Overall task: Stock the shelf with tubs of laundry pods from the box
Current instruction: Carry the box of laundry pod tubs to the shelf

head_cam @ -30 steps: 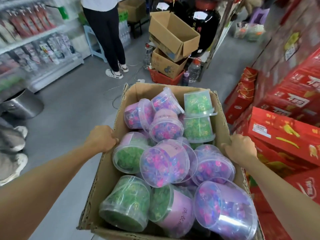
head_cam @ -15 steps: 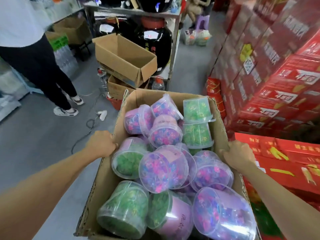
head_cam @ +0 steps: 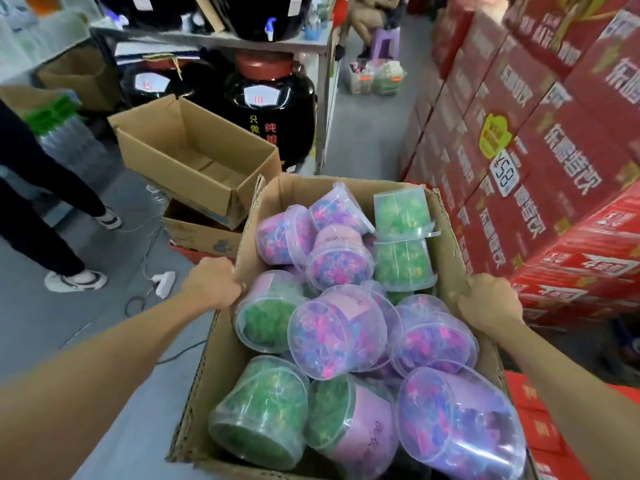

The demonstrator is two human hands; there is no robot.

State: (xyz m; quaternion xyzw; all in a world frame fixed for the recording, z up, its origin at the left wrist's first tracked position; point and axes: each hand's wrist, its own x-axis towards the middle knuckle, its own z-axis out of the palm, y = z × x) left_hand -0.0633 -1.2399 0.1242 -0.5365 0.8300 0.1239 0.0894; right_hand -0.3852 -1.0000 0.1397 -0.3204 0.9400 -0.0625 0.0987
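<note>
At far left a person's dark-trousered legs (head_cam: 31,188) stand on the grey floor, white trainers (head_cam: 74,280) below. A white power strip (head_cam: 164,283) with its cable lies nearby on the floor. Behind it an open empty carton (head_cam: 194,161) sits tilted atop a second carton (head_cam: 201,233). Further back, black jars (head_cam: 273,109) with red lids stand under a metal rack; one bears a white tag, too blurred to read for sure, and yellow and red Chinese characters.

The left hand (head_cam: 211,287) grips the left wall of the box (head_cam: 221,358), fingers curled over its top edge. The box, in the centre foreground between both arms, is piled with clear lidded tubs lying at all angles: green-pod tubs (head_cam: 263,420) at near left and far right, pink-and-blue pod tubs (head_cam: 337,332) in the middle and near right. Some carry pale pink labels with handwriting, not legible. The right hand (head_cam: 491,301) grips the right wall, fingers wrapped over the rim.

At right, stacked red cases (head_cam: 519,140) printed with white Chinese characters rise beside the box. A yellow-green price sign (head_cam: 498,150) on them reads "¥58".
</note>
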